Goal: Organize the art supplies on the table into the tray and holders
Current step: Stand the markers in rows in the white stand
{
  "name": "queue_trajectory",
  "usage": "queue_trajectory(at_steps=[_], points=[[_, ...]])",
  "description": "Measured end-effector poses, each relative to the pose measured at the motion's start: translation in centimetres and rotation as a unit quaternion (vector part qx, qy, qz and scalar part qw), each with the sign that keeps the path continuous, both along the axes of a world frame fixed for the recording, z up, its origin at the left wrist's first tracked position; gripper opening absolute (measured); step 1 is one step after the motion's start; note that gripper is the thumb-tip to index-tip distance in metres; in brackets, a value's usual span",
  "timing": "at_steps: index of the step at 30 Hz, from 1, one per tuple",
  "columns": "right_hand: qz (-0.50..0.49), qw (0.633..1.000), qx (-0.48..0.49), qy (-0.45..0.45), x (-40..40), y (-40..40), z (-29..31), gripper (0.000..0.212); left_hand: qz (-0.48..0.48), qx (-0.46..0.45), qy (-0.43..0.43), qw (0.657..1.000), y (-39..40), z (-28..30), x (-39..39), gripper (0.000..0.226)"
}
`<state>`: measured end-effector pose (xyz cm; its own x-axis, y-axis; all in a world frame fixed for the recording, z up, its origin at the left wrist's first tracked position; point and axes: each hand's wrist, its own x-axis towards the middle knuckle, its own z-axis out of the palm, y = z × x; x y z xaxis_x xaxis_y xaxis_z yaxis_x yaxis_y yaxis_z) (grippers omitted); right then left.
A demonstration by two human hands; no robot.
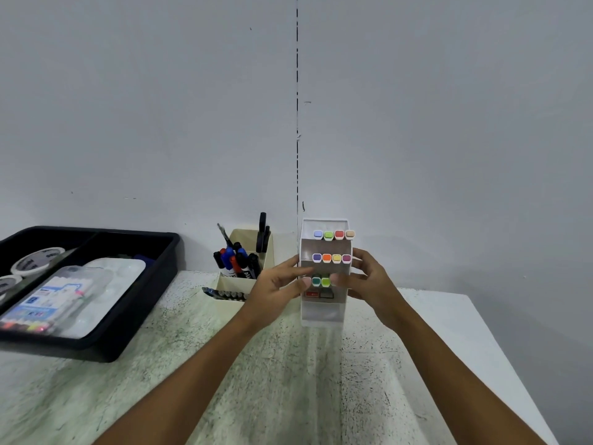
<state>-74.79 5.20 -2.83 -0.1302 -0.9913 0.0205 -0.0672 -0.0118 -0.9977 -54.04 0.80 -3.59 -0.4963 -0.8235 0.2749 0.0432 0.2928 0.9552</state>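
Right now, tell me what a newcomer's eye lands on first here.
First, the white tiered marker holder at centre, its rows of coloured caps facing the camera, with the left hand and right hand at its sides. Next, the black tray at far left, holding tape rolls and a marker pack.

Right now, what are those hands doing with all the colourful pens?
A person is tidying art supplies on a speckled white table. Both hands are at a tall white tiered marker holder: the left hand touches its left side, and the right hand reaches across its third row, beside a green-capped marker. The two upper rows are full. A beige pen holder with dark markers stands to the left, and a black plastic tray holds tape rolls and a marker pack.
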Motion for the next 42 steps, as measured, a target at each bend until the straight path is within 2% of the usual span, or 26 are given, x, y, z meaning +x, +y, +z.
queue_trajectory(at_steps=[3,9,12,16,23,31,37,42], points=[[-0.002,1.000,0.003,-0.007,0.5,0.2,0.2,0.092,-0.004,-0.006,-0.001,1.000,0.1,-0.3,0.0,0.030],[-0.009,1.000,0.008,0.008,1.0,0.2,0.7,0.095,0.000,-0.039,-0.049,0.998,-0.5,-0.7,-0.1,0.029],[-0.018,1.000,0.004,0.001,1.1,0.2,0.7,0.090,0.000,-0.078,-0.074,0.994,-0.5,-0.6,-0.3,0.029],[-0.028,1.000,-0.006,-0.003,1.3,0.1,0.5,0.074,0.014,-0.147,-0.118,0.982,-0.6,-0.1,-0.5,0.030],[-0.033,0.999,-0.014,0.006,1.4,0.0,0.4,0.072,0.049,-0.265,-0.212,0.939,-1.1,0.1,-0.4,0.029],[-0.031,0.999,-0.017,0.010,1.3,0.1,0.2,0.072,0.037,-0.262,-0.190,0.945,-1.1,0.0,-0.3,0.029],[-0.034,0.999,-0.018,0.004,1.2,0.1,-0.1,0.073,0.054,-0.312,-0.202,0.927,-1.1,-0.4,-0.4,0.029],[-0.030,0.999,-0.018,-0.003,1.3,0.2,-0.2,0.074,0.067,-0.261,-0.129,0.954,-0.5,-0.3,-1.0,0.026]])
